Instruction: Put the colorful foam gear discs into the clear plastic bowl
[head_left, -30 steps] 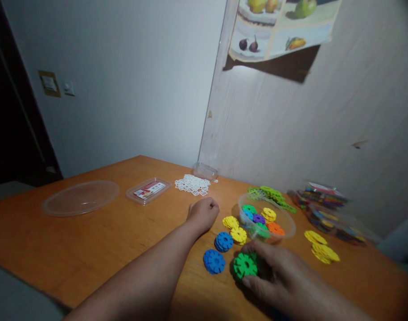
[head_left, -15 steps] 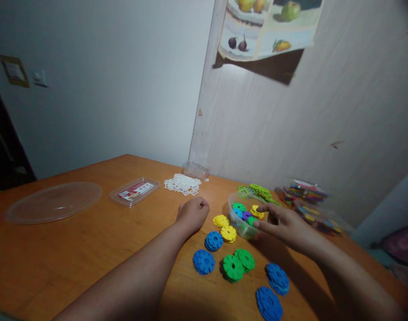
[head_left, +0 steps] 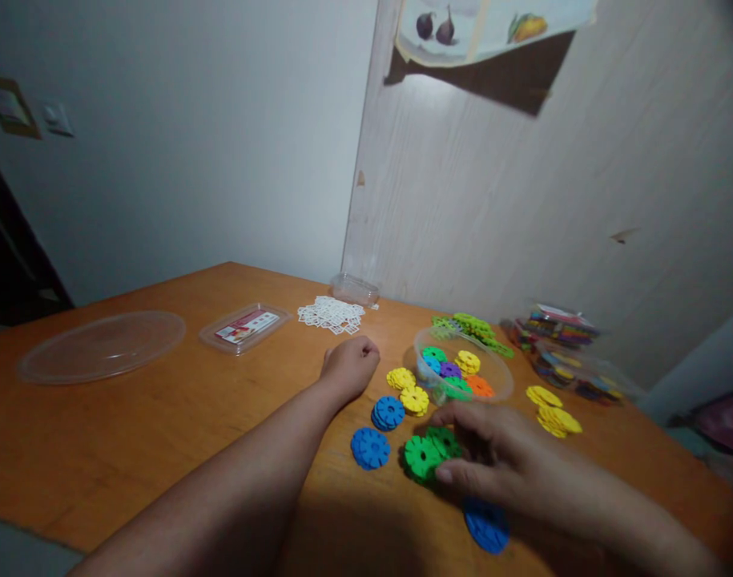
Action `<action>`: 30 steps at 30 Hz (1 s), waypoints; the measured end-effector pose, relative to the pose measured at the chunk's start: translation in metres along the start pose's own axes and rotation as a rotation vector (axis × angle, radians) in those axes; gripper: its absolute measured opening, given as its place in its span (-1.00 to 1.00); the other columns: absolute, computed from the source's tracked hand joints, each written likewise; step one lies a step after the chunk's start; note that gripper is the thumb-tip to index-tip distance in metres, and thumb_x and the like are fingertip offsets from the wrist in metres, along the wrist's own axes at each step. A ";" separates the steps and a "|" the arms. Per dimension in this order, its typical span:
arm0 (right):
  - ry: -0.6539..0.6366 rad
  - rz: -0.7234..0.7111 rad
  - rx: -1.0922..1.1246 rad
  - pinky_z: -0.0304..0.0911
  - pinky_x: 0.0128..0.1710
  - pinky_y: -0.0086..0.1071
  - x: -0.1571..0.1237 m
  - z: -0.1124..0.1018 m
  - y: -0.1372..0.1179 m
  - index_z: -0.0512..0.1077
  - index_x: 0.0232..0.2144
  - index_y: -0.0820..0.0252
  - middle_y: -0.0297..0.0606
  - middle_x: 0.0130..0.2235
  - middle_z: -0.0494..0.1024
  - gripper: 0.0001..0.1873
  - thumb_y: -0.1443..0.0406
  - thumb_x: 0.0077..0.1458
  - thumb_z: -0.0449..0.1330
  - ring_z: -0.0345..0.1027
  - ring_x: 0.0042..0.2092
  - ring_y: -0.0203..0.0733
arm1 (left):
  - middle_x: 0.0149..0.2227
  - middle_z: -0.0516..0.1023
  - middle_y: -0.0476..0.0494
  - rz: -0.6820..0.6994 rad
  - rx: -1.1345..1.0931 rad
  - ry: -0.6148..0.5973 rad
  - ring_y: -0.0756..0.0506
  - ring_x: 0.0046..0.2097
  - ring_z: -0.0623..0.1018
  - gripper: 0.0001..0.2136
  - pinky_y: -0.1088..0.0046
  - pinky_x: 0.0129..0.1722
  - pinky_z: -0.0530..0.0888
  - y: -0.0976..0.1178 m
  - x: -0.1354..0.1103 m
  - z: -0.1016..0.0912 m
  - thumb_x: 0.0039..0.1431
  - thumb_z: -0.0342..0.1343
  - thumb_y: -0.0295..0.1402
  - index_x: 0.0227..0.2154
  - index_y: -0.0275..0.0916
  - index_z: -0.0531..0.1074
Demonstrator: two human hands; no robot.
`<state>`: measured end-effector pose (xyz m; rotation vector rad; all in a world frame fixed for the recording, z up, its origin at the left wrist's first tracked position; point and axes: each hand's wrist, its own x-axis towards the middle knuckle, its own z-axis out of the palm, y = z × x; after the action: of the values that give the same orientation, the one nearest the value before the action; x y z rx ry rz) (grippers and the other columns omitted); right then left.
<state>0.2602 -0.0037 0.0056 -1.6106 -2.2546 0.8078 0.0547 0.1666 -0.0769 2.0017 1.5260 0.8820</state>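
My left hand (head_left: pixel 351 365) rests on the orange table (head_left: pixel 131 425) in a loose fist, with nothing visible in it. My right hand (head_left: pixel 492 461) hovers low over the green toothed discs (head_left: pixel 423 455), fingers curled down and fingertips touching them. Blue discs (head_left: pixel 370 446) lie just left of the green ones, and another blue disc (head_left: pixel 487 525) shows under my right wrist. Yellow discs (head_left: pixel 407 390) sit beside a clear bowl (head_left: pixel 503 383) that holds several mixed-colour discs.
A clear round lid (head_left: pixel 102 344) and a clear flat box with a red label (head_left: pixel 244 327) lie at the left. White lattice pieces (head_left: pixel 331 314) sit near the wall. Lime green pieces (head_left: pixel 474 328), more yellow discs (head_left: pixel 552 409) and containers of coloured parts (head_left: pixel 567 353) stand at the right.
My right hand has drawn back from the bowl to the green discs near me. My left fist has stayed put.
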 end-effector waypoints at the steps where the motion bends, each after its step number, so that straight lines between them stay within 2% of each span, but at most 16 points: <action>1: -0.001 -0.001 -0.021 0.18 -0.39 -0.44 0.002 0.004 -0.005 0.46 -0.11 0.06 -0.34 -0.27 0.53 -0.71 0.14 0.12 0.29 0.35 -0.30 -0.25 | -0.26 0.66 -0.02 0.002 -0.001 0.000 -0.11 -0.20 0.56 -0.84 0.43 -0.28 0.35 0.000 0.000 0.000 0.15 0.07 -0.34 -0.33 -0.12 0.57; 3: -0.006 0.002 -0.061 0.17 -0.38 -0.44 0.004 0.011 -0.011 0.47 -0.11 0.04 -0.35 -0.25 0.55 -0.70 0.17 0.09 0.31 0.38 -0.29 -0.25 | -0.27 0.66 -0.02 0.007 -0.002 0.003 -0.11 -0.20 0.56 -0.84 0.43 -0.28 0.35 0.000 -0.001 0.000 0.15 0.07 -0.34 -0.34 -0.12 0.57; 8: -0.008 0.014 -0.095 0.13 -0.41 -0.44 0.008 0.019 -0.010 0.46 -0.24 0.07 -0.39 -0.33 0.53 -0.83 0.24 0.07 0.28 0.36 -0.33 -0.28 | -0.29 0.66 -0.02 0.014 -0.015 0.013 -0.12 -0.21 0.57 -0.85 0.44 -0.31 0.34 -0.002 0.000 0.000 0.13 0.09 -0.33 -0.34 -0.12 0.57; 21: -0.001 0.008 -0.050 0.10 -0.43 -0.45 0.009 0.018 -0.013 0.43 -0.25 0.09 -0.40 -0.33 0.51 -0.82 0.29 0.04 0.28 0.33 -0.33 -0.30 | -0.28 0.66 -0.02 0.019 -0.027 0.015 -0.11 -0.20 0.57 -0.85 0.45 -0.30 0.36 -0.007 0.003 0.003 0.15 0.08 -0.33 -0.34 -0.12 0.56; 24: 0.096 -0.017 -0.025 0.11 -0.43 -0.45 0.006 0.006 -0.007 0.44 -0.17 0.09 -0.39 -0.35 0.47 -0.78 0.22 0.10 0.28 0.30 -0.35 -0.30 | -0.27 0.66 -0.02 0.017 -0.019 0.011 -0.11 -0.20 0.57 -0.85 0.45 -0.31 0.35 -0.005 0.002 0.001 0.15 0.08 -0.33 -0.34 -0.12 0.56; 27: 0.293 -0.010 0.005 0.07 -0.47 -0.43 0.007 -0.011 0.009 0.41 -0.05 0.10 -0.44 -0.47 0.33 -0.64 0.09 0.17 0.24 0.21 -0.42 -0.30 | -0.27 0.66 -0.02 0.019 -0.011 0.003 -0.11 -0.21 0.56 -0.84 0.46 -0.32 0.34 -0.004 0.002 0.000 0.15 0.08 -0.32 -0.34 -0.12 0.57; 30: 0.455 0.059 -0.024 0.03 -0.49 -0.41 0.013 -0.025 0.032 0.39 -0.01 0.14 -0.46 -0.50 0.27 -0.56 0.02 0.18 0.20 0.18 -0.45 -0.29 | -0.28 0.66 -0.02 0.022 0.001 0.006 -0.11 -0.22 0.56 -0.84 0.45 -0.32 0.33 -0.004 0.002 0.000 0.16 0.07 -0.30 -0.34 -0.11 0.57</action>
<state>0.2932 0.0230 0.0058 -1.6736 -1.9074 0.3747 0.0525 0.1693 -0.0794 2.0221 1.5107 0.8967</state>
